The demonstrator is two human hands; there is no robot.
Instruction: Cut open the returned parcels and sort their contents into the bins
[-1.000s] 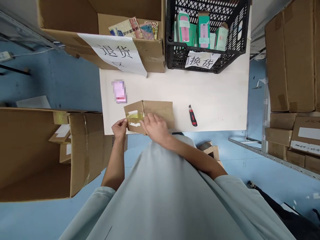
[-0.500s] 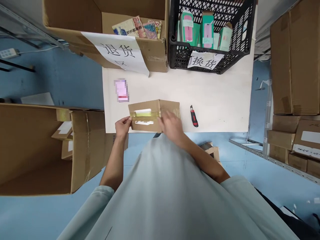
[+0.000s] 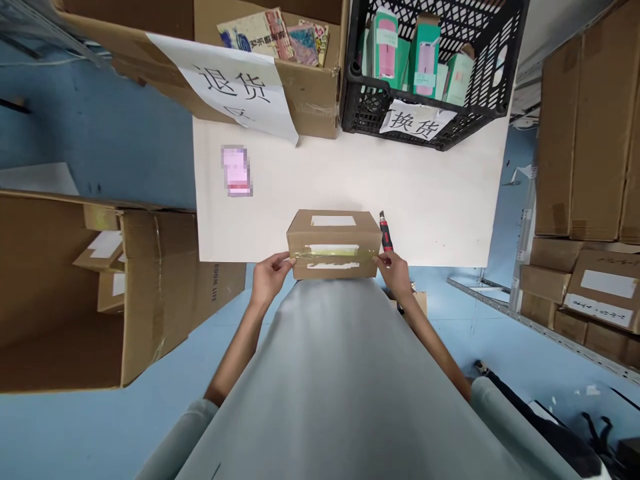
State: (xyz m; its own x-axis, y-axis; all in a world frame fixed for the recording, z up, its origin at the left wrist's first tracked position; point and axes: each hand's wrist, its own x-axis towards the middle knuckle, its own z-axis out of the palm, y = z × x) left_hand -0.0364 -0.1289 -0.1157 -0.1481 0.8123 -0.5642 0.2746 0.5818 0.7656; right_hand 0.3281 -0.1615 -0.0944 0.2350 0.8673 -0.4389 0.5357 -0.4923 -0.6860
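A small cardboard box [image 3: 295,233] with white label patches and a strip of yellowish tape sits at the front edge of the white table, close against my body. At its left end, my left hand [image 3: 270,275] pinches the lower corner between thumb and fingers. My right hand [image 3: 394,272] grips the opposite corner in the same way. Just beyond the right fingers lies a red and black utility knife [image 3: 385,233], its lower end near them.
On the white table [image 3: 430,200] stand a large carton [image 3: 315,100] holding packets and a black crate [image 3: 365,110] of green boxes. A blurred pink item [image 3: 237,171] lies at left. An open carton [image 3: 160,287] flanks the table; stacked cartons [image 3: 575,147] stand right.
The box has been turned so a broad labelled face shows, and shifted right. My right hand has moved from its top to its right end. The view has shifted slightly.
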